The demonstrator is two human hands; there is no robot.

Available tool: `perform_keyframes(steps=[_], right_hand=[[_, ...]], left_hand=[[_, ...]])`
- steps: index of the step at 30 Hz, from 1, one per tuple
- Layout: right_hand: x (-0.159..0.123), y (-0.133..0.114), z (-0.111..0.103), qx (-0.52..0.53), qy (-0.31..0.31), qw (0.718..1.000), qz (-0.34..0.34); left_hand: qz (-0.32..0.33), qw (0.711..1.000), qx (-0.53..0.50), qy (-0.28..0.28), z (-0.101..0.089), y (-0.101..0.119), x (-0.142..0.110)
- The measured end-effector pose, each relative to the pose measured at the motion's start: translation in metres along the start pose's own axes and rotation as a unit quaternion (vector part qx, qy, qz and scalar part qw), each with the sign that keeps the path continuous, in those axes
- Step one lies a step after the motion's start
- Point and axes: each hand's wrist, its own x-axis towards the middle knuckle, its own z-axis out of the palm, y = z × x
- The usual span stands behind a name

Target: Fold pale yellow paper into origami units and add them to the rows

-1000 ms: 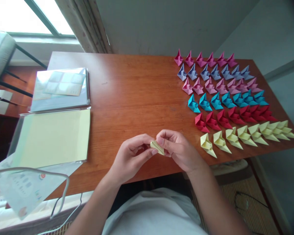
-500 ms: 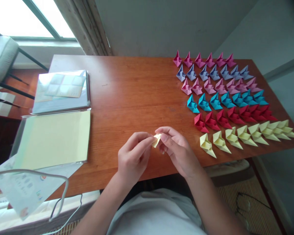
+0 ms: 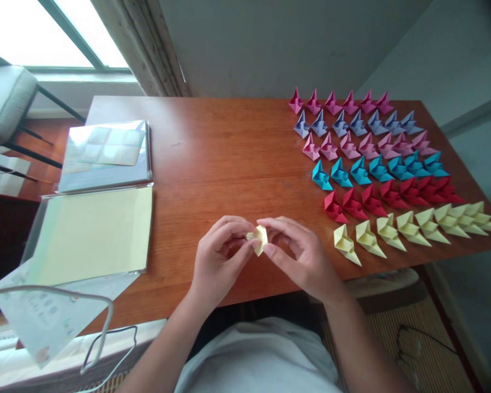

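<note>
Between both hands is a small folded piece of pale yellow origami paper [image 3: 261, 239], just above the table's front edge. My left hand [image 3: 223, 254] pinches its left side between thumb and fingers. On the other side, my right hand [image 3: 300, 254] holds the piece's right edge with thumb and index fingertips. Part of the paper is hidden behind the fingertips. To the right stands a row of pale yellow origami pieces [image 3: 409, 226], pointed and hollow in the middle. Beyond it are rows in red [image 3: 372, 200], blue [image 3: 360, 171], pink [image 3: 349, 145], lavender [image 3: 340, 124] and magenta [image 3: 333, 102].
A pack of pale yellow paper [image 3: 92, 234] lies on the table's left, below another plastic-wrapped pack [image 3: 106, 174]. A printed sheet [image 3: 45, 322] and a white cable [image 3: 106, 311] hang near the front left corner. A chair [image 3: 8, 103] stands beyond the left edge.
The yellow paper has been turned and now shows a wider, opened face. My fingers have shifted around it, with the right thumb lower. The rows on the table stay put.
</note>
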Motion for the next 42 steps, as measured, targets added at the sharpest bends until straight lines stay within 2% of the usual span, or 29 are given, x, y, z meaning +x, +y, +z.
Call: perform_keyframes(steps=[5, 11, 17, 23, 26, 31, 33, 37, 42], right_hand=[[0.000, 0.009, 0.000, 0.031, 0.008, 0.999, -0.023], [0.004, 0.010, -0.001, 0.069, -0.010, 0.997, -0.040], [0.007, 0.011, -0.001, 0.121, -0.021, 0.992, -0.019], [0.010, 0.015, 0.009, 0.178, -0.002, 0.983, 0.039], [0.009, 0.012, 0.011, 0.145, 0.006, 0.989, 0.042], [0.005, 0.003, 0.015, -0.015, 0.041, 0.999, -0.006], [0.004, 0.000, 0.017, -0.044, 0.049, 0.998, -0.019], [0.005, -0.002, 0.017, -0.048, 0.049, 0.997, -0.028], [0.010, 0.001, 0.012, 0.013, 0.038, 0.999, -0.016]], left_hand=[[-0.077, 0.996, -0.036, -0.029, -0.002, -0.002, 0.000], [-0.110, 0.991, -0.076, -0.025, -0.002, 0.003, 0.001], [-0.140, 0.985, -0.100, -0.019, -0.001, 0.011, 0.003], [-0.136, 0.985, -0.110, -0.013, -0.002, 0.011, 0.002], [-0.137, 0.984, -0.110, -0.018, -0.002, 0.010, 0.002], [-0.138, 0.986, -0.091, -0.007, -0.002, 0.009, 0.002], [-0.140, 0.986, -0.090, -0.002, -0.002, 0.009, 0.001], [-0.146, 0.984, -0.100, 0.001, -0.002, 0.010, 0.000], [-0.150, 0.983, -0.105, -0.010, -0.001, 0.009, 0.000]])
